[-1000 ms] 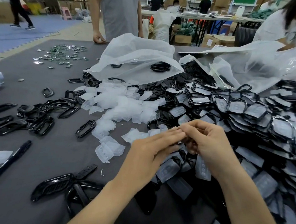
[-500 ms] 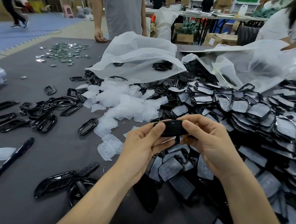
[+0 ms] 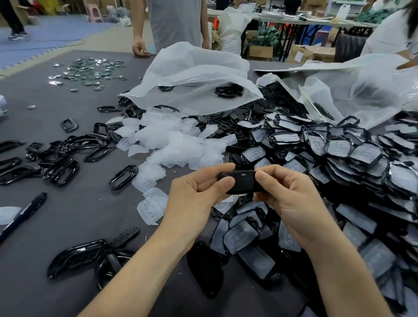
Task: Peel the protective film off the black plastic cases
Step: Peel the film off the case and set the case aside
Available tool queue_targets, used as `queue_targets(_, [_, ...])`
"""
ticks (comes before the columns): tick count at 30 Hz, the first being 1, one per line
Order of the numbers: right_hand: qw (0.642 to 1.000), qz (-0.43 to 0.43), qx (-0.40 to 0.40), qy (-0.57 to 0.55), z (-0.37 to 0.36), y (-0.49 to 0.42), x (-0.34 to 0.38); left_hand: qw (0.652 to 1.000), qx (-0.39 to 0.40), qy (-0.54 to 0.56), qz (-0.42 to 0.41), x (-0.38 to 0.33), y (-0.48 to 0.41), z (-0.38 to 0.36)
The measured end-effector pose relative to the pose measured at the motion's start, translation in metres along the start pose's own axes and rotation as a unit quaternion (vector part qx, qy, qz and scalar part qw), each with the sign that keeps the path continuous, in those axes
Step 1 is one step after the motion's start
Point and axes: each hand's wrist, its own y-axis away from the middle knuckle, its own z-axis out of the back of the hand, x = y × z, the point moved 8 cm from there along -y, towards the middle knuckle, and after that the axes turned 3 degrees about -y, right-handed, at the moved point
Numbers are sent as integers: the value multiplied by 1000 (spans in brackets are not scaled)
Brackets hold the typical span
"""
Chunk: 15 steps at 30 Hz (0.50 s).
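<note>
Between the left hand and the right hand, raised above the grey table, one black plastic case is held level, its long side running left to right. The left fingers pinch its left end, thumb on the near face and index finger curled over the far edge; the right fingers pinch the right end, thumb on top and the rest folded underneath. Whether film covers this case cannot be told. Directly below the hands lie film-covered cases, the near edge of a large pile spreading over the right half of the table. Just beyond the left hand is a heap of loose translucent films, and further left a scatter of bare black frames. A black pen lies near the left edge. Crumpled clear bags sit at the far side, where a person in a grey shirt stands with one hand at the table's edge.
</note>
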Motion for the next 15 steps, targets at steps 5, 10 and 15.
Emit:
queue_targets(5, [999,-22,13,-30,-2,3,1,1000,1,5,-9,-1,1,0])
queue_targets(10, [999,-29,16,-34,-4,4,1,1000,-2,24,-1,0,1,0])
queue_targets(15, [998,-29,36,-36,-4,5,2,999,-7,34,-11,-2,1,2])
